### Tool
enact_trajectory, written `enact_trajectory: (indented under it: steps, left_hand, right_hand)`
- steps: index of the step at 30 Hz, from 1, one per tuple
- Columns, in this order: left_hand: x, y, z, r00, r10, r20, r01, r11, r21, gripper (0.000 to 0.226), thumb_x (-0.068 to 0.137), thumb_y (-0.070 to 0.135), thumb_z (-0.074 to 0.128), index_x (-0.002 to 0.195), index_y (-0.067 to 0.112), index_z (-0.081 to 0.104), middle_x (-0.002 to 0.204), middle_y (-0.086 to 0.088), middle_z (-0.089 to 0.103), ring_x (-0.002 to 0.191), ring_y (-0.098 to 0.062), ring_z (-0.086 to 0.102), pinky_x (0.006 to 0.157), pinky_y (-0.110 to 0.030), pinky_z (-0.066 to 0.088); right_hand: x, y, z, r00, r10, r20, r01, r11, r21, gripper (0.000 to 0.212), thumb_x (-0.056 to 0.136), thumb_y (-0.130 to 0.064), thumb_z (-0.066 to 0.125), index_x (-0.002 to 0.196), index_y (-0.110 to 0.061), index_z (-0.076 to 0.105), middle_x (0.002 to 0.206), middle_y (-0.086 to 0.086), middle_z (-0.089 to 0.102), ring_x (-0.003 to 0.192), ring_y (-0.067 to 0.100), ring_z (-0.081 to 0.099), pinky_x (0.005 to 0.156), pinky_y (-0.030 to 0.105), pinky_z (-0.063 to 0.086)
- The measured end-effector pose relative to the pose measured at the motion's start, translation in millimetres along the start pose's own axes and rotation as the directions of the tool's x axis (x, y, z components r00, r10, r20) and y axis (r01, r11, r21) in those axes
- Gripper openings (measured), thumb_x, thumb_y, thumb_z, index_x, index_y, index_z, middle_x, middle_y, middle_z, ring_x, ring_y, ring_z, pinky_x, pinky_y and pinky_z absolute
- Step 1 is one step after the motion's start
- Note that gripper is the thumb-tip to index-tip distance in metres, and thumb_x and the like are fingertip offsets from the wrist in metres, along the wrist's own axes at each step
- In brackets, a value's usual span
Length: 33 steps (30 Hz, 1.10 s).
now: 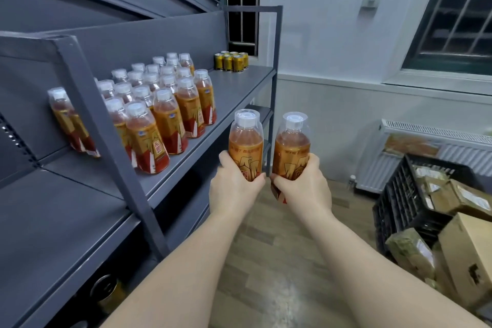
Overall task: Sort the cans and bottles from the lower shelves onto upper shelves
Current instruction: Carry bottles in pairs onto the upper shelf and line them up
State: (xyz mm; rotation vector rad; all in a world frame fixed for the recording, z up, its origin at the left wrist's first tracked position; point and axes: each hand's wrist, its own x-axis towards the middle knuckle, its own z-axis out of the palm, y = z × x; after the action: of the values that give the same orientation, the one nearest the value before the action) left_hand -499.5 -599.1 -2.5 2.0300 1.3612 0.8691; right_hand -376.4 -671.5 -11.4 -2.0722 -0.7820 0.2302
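Observation:
My left hand [234, 189] grips an orange drink bottle [246, 138] with a white cap, held upright. My right hand [303, 186] grips a second, matching bottle [291, 144] beside it. Both bottles hang in the air just right of the grey upper shelf [234, 88], in front of its end post. On that shelf stand several rows of the same bottles [159, 104], and a cluster of gold cans [232, 61] sits at its far end. Part of a can [106, 290] shows on a lower shelf, mostly hidden.
A slanted grey shelf post [106, 141] crosses in front of the bottle rows. A black plastic crate [404, 194] and cardboard boxes [468, 255] sit on the floor at the right. A white radiator [399, 149] lines the far wall under a barred window [458, 13].

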Motion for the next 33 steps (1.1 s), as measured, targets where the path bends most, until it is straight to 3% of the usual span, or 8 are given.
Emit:
enact_trajectory:
  steps: [8, 13, 17, 20, 24, 30, 33]
  left_hand:
    - [44, 17, 38, 1.0, -0.013, 0.005, 0.013, 1.0, 0.005, 0.077, 0.08, 0.051, 0.076, 0.132, 0.019, 0.029, 0.122, -0.005, 0.055, 0.112, -0.029, 0.057, 0.087, -0.043, 0.055]
    - [94, 20, 66, 0.999, -0.031, 0.006, 0.031, 0.999, 0.017, 0.074, 0.078, 0.051, 0.078, 0.127, 0.021, 0.032, 0.122, -0.004, 0.055, 0.111, -0.03, 0.059, 0.085, -0.045, 0.056]
    - [142, 22, 87, 1.0, -0.017, -0.001, 0.017, 1.0, -0.001, 0.076, 0.078, 0.05, 0.078, 0.13, 0.018, 0.032, 0.123, -0.006, 0.055, 0.111, -0.029, 0.059, 0.081, -0.038, 0.051]
    - [177, 24, 97, 1.0, -0.01, 0.009, 0.01, 1.0, -0.016, 0.075, 0.079, 0.05, 0.078, 0.129, 0.019, 0.032, 0.121, -0.005, 0.055, 0.109, -0.029, 0.059, 0.077, -0.034, 0.047]
    - [222, 28, 111, 1.0, -0.004, 0.001, 0.004, 1.0, -0.005, 0.075, 0.078, 0.051, 0.077, 0.128, 0.018, 0.031, 0.121, -0.009, 0.057, 0.11, -0.032, 0.059, 0.084, -0.04, 0.051]
    - [271, 33, 131, 1.0, 0.0, -0.014, 0.0, 1.0, 0.001, 0.077, 0.077, 0.052, 0.078, 0.127, 0.016, 0.032, 0.117, -0.01, 0.059, 0.106, -0.032, 0.062, 0.084, -0.046, 0.056]
    - [294, 36, 141, 0.999, -0.023, -0.034, 0.024, 1.0, 0.01, 0.078, 0.077, 0.052, 0.078, 0.128, 0.015, 0.032, 0.117, -0.009, 0.058, 0.106, -0.032, 0.06, 0.084, -0.047, 0.056]
  right_hand:
    - [64, 13, 2, 1.0, 0.0, 0.005, 0.0, 1.0, -0.005, 0.062, 0.075, -0.055, 0.076, 0.111, -0.032, 0.032, 0.104, -0.004, 0.06, 0.09, 0.022, 0.059, 0.071, 0.036, 0.05]
    - [116, 15, 21, 1.0, 0.012, 0.015, -0.012, 1.0, -0.005, 0.067, 0.074, -0.054, 0.076, 0.122, -0.027, 0.037, 0.106, -0.004, 0.061, 0.091, 0.023, 0.06, 0.069, 0.034, 0.048]
    - [163, 10, 37, 1.0, 0.001, 0.004, -0.001, 1.0, -0.002, 0.067, 0.076, -0.053, 0.076, 0.123, -0.027, 0.036, 0.107, -0.004, 0.059, 0.093, 0.021, 0.06, 0.07, 0.034, 0.05]
    - [196, 4, 49, 1.0, 0.007, -0.008, -0.007, 1.0, 0.0, 0.066, 0.074, -0.054, 0.076, 0.12, -0.029, 0.035, 0.105, -0.006, 0.058, 0.093, 0.02, 0.061, 0.077, 0.041, 0.057]
    - [240, -5, 61, 1.0, -0.001, -0.007, 0.001, 1.0, -0.001, 0.063, 0.076, -0.054, 0.076, 0.117, -0.029, 0.035, 0.105, -0.005, 0.058, 0.091, 0.02, 0.059, 0.075, 0.038, 0.055]
    - [293, -9, 75, 1.0, -0.024, -0.002, 0.024, 1.0, 0.002, 0.066, 0.078, -0.052, 0.076, 0.122, -0.025, 0.036, 0.108, -0.003, 0.058, 0.09, 0.02, 0.057, 0.068, 0.033, 0.047]
    - [322, -8, 83, 0.999, -0.037, 0.01, 0.037, 0.999, -0.003, 0.067, 0.078, -0.053, 0.076, 0.124, -0.024, 0.036, 0.109, -0.002, 0.058, 0.094, 0.021, 0.058, 0.071, 0.034, 0.05]
